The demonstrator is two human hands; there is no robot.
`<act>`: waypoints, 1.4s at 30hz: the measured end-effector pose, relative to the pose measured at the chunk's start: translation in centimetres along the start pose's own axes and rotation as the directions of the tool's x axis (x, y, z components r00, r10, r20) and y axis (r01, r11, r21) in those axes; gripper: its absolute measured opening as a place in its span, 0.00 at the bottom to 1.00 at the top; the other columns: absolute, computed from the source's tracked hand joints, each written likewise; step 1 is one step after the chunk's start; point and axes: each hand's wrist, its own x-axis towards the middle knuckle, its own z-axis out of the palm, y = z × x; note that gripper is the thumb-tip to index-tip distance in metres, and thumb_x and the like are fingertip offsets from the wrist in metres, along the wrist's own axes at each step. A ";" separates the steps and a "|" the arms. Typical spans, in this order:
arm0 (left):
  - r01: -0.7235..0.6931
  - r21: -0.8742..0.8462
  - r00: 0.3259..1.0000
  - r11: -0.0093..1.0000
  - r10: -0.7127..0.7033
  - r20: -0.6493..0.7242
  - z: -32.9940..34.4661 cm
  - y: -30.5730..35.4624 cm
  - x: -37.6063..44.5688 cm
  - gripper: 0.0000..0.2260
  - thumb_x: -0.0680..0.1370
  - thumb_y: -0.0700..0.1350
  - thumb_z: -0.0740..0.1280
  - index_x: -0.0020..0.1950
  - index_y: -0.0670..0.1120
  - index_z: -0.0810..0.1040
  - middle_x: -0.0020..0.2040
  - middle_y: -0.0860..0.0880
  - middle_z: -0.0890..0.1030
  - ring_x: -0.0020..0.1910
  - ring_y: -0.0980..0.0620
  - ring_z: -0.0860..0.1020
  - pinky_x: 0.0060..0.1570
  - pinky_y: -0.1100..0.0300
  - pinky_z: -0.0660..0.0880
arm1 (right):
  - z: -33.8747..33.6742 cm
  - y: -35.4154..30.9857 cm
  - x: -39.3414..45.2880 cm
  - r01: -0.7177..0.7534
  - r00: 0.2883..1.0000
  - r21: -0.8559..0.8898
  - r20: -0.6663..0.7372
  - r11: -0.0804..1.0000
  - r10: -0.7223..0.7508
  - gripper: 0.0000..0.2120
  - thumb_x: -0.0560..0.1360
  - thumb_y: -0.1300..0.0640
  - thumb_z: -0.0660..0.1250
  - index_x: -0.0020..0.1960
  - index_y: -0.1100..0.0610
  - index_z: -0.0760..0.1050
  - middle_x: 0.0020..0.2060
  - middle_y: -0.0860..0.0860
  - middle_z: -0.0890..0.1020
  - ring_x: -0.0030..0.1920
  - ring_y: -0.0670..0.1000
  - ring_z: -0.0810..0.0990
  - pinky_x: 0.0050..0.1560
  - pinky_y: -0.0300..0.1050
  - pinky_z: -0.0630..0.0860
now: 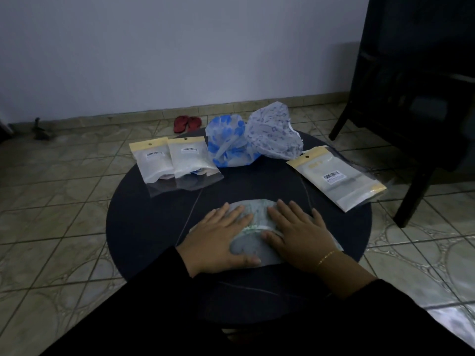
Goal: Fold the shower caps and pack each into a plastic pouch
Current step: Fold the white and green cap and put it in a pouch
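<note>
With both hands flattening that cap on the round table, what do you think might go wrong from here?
1. The shower cap looks slippery; once the left hand or right hand lifts, the fold may spring open.
2. The empty pouch lies at the table's right edge, partly overhanging it; a reaching sleeve could knock it off.
3. The two loose caps, blue-flowered and pale patterned, are puffed up and touching, so grabbing one may drag the other.

Dimly lit room with a plain pale wall [180, 52], a patterned tiled floor [64, 201] and a round dark surface [144, 227]. Dark wooden furniture [411, 98] stands at right; red sandals [187, 123] lie near the wall.
</note>
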 end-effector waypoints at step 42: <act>0.185 -0.200 0.973 0.962 -0.209 -0.102 -1.7 0.2 -1.0 0.30 0.70 0.63 0.45 0.72 0.65 0.62 0.70 0.62 0.62 0.66 0.55 0.61 0.64 0.56 0.58 | -1.9 0.9 2.8 -0.177 0.966 -0.072 -0.202 0.982 0.159 0.19 0.79 0.50 0.53 0.70 0.48 0.64 0.68 0.54 0.66 0.69 0.57 0.63 0.65 0.57 0.59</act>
